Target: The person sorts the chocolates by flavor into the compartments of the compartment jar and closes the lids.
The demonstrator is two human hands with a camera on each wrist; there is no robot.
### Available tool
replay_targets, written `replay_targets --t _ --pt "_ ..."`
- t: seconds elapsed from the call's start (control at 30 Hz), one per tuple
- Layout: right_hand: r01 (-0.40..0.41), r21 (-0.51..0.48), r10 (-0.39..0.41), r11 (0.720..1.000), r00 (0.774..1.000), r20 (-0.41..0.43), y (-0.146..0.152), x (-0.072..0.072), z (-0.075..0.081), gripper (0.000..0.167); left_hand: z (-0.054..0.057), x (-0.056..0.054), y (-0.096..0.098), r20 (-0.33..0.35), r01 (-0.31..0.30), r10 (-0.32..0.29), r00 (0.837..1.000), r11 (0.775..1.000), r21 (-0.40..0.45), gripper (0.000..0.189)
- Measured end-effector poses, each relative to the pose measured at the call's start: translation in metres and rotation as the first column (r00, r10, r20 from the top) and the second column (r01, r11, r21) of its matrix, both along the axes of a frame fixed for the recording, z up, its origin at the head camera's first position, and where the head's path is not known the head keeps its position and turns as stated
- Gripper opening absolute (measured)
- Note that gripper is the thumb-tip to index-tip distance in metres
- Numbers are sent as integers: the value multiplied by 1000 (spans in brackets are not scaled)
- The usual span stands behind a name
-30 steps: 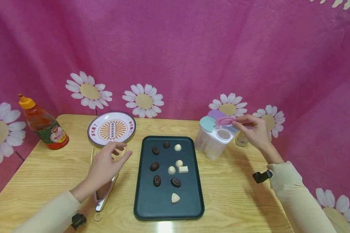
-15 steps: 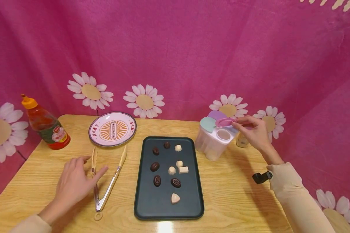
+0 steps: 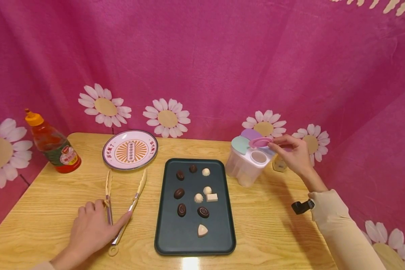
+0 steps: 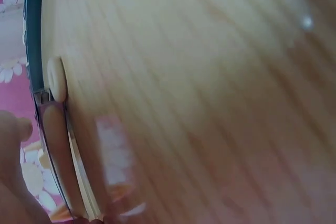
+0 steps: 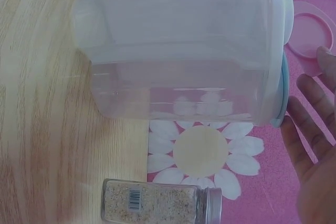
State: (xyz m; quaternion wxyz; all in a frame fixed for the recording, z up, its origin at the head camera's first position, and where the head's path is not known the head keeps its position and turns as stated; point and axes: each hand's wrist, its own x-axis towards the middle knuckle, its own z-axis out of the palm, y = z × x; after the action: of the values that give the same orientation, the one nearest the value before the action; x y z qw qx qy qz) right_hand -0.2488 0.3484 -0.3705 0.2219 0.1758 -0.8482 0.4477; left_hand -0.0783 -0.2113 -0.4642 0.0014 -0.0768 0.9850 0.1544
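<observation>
My left hand (image 3: 91, 227) spans a pair of metal tongs (image 3: 142, 182) with pale tips, which lie spread on the table. Its fingers reach the left arm of the tongs, while the thumb extends over the right arm. In the left wrist view the thumb stands apart from the tongs (image 4: 58, 129). At the right, my right hand (image 3: 295, 153) pinches the raised pink flip lid (image 3: 260, 142) of a translucent storage container (image 3: 246, 170). One round opening shows under that lid. The mint lid (image 3: 240, 144) and purple lid (image 3: 251, 134) lie down on the container's top.
A dark tray (image 3: 175, 236) in the middle bears several dark and white chocolates. Behind the tongs stands a patterned plate (image 3: 113, 159). A red sauce bottle (image 3: 42, 133) is at far left. A small jar of grains (image 5: 157, 203) stands beside the container, near the flowered curtain.
My left hand has drawn back from above the tongs' tips, swung out left, then come down around the tongs. The right hand keeps holding the pink lid in place.
</observation>
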Motion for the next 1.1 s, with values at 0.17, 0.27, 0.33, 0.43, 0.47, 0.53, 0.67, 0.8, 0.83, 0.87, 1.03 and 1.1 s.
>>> replay_targets --t 0.17,0.27,0.33,0.43,0.47,0.53,0.67,0.8,0.83,0.87,1.03,1.1 --pt "3 -1 -3 1000 1000 -5 1 -1 -2 15 -1 -1 9 -15 -23 23 1000 1000 -17 103" --pt "1 -5 -1 1000 1000 -21 1 -1 -4 15 -2 -4 13 -18 -43 43 999 999 -12 105" --pt "-2 -5 1 1000 1000 -29 1 -2 -4 15 -3 -6 15 -22 -56 56 998 998 -8 106" --pt "0 3 0 1000 999 -36 1 -2 -4 15 -4 -7 16 -19 -73 73 997 997 2 105" --pt "0 5 1 1000 999 -39 0 -2 -4 15 -4 -8 16 -16 -77 77 997 997 5 105" --pt "-1 8 2 1000 999 -48 -4 1 0 15 -3 -9 16 -7 -81 81 997 997 14 103" --pt "-16 -2 15 1000 998 -60 -13 11 10 13 -2 -12 13 10 -77 77 997 995 56 94" --pt "-18 -3 18 1000 998 -56 -14 12 12 13 0 -14 10 29 -65 63 998 994 90 86" --pt "-15 -1 15 1000 998 -57 -12 10 10 13 0 -14 9 33 -62 59 998 994 94 85" --pt "-13 0 13 1000 998 -56 -10 8 8 13 1 -14 8 37 -60 57 998 993 97 85" --pt "-4 6 5 1000 999 -49 -2 -1 -1 15 2 -10 7 57 -52 47 997 993 105 87" --pt "-4 7 5 1000 999 -44 -1 -1 -2 15 1 -7 8 58 -40 34 998 994 100 88"
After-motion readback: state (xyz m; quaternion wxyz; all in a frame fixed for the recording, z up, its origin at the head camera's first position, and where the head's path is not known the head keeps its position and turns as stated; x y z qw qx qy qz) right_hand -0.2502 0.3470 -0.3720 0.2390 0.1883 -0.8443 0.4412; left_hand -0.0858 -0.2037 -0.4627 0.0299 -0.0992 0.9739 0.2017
